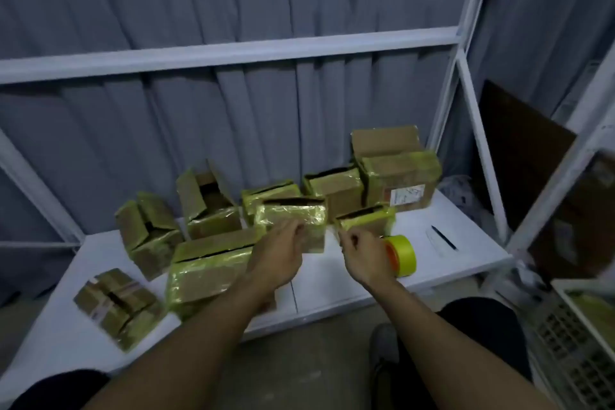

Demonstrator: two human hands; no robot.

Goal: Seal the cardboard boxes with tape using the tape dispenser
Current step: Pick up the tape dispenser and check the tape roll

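Several cardboard boxes wrapped in yellow-green tape sit on a low white shelf (332,289). My left hand (279,253) reaches over a large front box (206,273) and grips the front of a middle cardboard box (291,215). My right hand (361,255) hovers just right of it with curled fingers, its fingertips close to the taped corner of a small box (367,220). Blur hides whether it pinches anything. A yellow tape roll (401,255) with an orange core stands on edge right beside my right wrist. No dispenser shows.
Open-flapped boxes (206,200) stand at the back against a grey curtain. A labelled box (401,183) is at the back right. A black pen-like tool (444,238) lies on the shelf's right end. White rack posts (479,150) and a white crate (579,326) stand to the right.
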